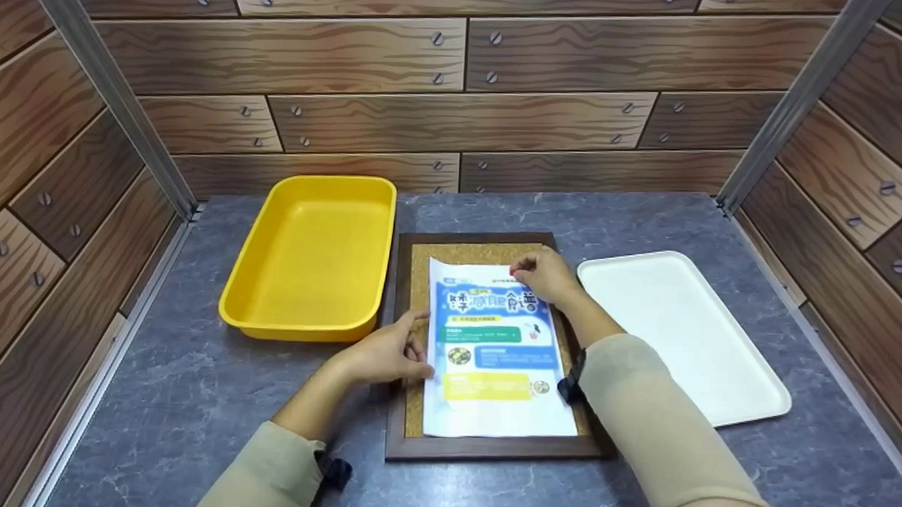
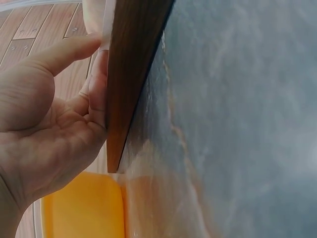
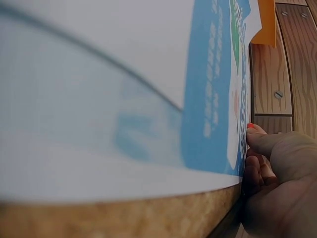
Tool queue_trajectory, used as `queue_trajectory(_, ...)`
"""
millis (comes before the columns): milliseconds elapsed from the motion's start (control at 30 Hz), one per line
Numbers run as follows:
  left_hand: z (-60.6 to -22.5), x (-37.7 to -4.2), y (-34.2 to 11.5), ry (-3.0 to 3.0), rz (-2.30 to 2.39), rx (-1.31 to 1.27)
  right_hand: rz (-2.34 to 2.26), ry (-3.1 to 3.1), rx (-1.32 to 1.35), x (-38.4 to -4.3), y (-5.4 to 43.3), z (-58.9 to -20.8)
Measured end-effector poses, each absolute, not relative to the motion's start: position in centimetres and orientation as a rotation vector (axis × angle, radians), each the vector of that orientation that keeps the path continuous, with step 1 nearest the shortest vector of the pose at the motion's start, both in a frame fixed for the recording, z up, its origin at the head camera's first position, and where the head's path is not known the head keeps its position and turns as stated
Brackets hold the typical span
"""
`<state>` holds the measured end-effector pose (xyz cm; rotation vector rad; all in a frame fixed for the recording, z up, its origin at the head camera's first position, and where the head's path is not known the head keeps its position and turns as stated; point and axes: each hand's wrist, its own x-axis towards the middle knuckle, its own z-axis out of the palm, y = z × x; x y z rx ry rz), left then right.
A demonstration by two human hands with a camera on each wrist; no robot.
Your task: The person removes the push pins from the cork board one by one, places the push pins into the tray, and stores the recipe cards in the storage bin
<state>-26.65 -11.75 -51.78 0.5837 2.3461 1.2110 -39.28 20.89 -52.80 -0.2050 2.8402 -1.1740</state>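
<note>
A printed sheet [image 1: 501, 424] with coloured blocks lies on a cork board [image 1: 413, 425] in a dark brown frame [image 1: 489, 448]. My right hand [image 1: 548, 278] is at the sheet's upper right, pinching a small red push pin [image 1: 513, 271] between thumb and fingertips. The red pin [image 3: 250, 125] also peeks out past the thumb in the right wrist view. Along the sheet's left edge, my left hand [image 1: 391, 350] rests with thumb and fingers spread, fingertips at the paper. In the left wrist view, the left hand [image 2: 54, 109] lies against the side of the brown frame [image 2: 131, 64].
Left of the board stands a deep yellow tray [image 1: 309, 331]. A shallow white tray [image 1: 688, 329] lies to the right, partly behind the right forearm. Wood-patterned walls [image 1: 368, 55] enclose the grey marbled table [image 1: 161, 393] at the back and both sides.
</note>
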Motion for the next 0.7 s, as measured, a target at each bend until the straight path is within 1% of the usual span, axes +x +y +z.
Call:
queue_trajectory(400, -51.06, -25.92, -11.1, 2.425, 1.212, 0.457, -1.163, 2.792, -0.151, -39.15, 20.71, -52.61)
queue_trajectory(700, -51.42, -26.22, -11.74, 2.348, 1.25, 0.448, -1.153, 2.776, -0.165, -39.1, 20.84, -52.63)
